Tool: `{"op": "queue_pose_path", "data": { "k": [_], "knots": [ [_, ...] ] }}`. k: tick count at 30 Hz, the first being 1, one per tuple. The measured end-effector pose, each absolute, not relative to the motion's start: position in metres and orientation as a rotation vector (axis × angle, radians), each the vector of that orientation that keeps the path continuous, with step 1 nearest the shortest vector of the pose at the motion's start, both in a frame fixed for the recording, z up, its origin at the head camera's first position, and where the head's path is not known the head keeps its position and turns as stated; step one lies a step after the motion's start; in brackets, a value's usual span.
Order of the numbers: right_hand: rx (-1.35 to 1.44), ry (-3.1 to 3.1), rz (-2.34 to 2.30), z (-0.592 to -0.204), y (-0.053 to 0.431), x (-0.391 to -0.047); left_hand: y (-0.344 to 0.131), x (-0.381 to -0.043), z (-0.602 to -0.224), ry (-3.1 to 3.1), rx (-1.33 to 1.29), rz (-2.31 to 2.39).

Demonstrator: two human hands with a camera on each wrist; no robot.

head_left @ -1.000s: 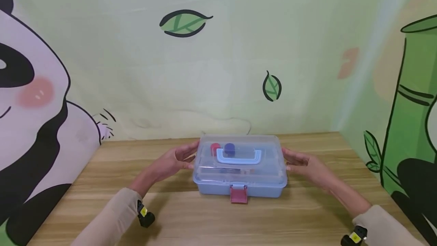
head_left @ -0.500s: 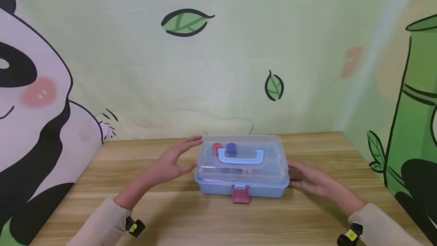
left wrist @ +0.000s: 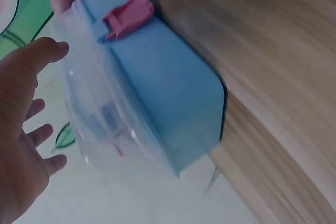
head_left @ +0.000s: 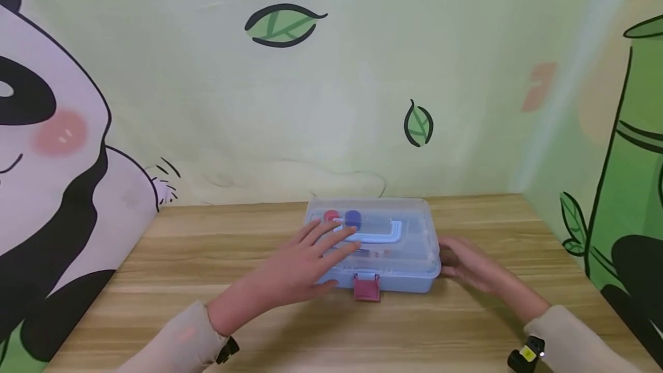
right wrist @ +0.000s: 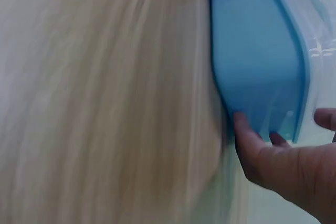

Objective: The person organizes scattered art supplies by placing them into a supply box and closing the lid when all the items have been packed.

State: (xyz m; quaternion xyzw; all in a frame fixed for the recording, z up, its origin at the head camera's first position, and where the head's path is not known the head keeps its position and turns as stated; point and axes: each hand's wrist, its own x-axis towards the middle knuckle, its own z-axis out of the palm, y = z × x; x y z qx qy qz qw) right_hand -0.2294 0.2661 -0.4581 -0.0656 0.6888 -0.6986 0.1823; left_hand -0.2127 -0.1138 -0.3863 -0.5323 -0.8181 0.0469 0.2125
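A blue plastic storage box (head_left: 404, 282) with a clear lid (head_left: 414, 255) stands on the table. Its pale blue carry handle (head_left: 396, 232) lies on the lid, and the red latch (head_left: 366, 288) juts out at the front. Through the lid show a red round thing (head_left: 331, 214) and a blue one (head_left: 353, 219). My left hand (head_left: 290, 269) hovers over the lid's front left, fingers spread; the left wrist view shows it apart from the lid. My right hand (head_left: 473, 266) rests against the box's right side, its thumb (right wrist: 247, 135) low on the blue wall.
The wooden table (head_left: 207, 246) runs back to a printed cloth backdrop (head_left: 352, 73) close behind the box. A panda (head_left: 57, 131) is printed at left, green bamboo (head_left: 621, 189) at right. Each wrist carries a small black camera (head_left: 525, 356).
My left hand let go of the box's left side, drew back slightly, then came forward and right over the lid. The right hand shifted slightly lower along its side. The box stayed put.
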Motion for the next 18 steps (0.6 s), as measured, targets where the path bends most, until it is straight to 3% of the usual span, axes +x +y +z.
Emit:
{"op": "queue_pose_path", "data": {
  "k": [5, 12, 18],
  "knots": [
    [-0.098, 2.028, -1.957, -0.451, 0.257, -0.233, -0.103, -0.213, -0.391, -2.284, -1.424, 0.176],
    [-0.040, 2.035, -1.952, -0.446, 0.254, -0.235, -0.099, -0.215, -0.397, -2.586, -1.099, 0.151],
    [-0.043, 1.994, -1.996, -0.449, 0.260, -0.242, -0.088, -0.211, -0.407, -2.560, -1.072, 0.178]
  ]
}}
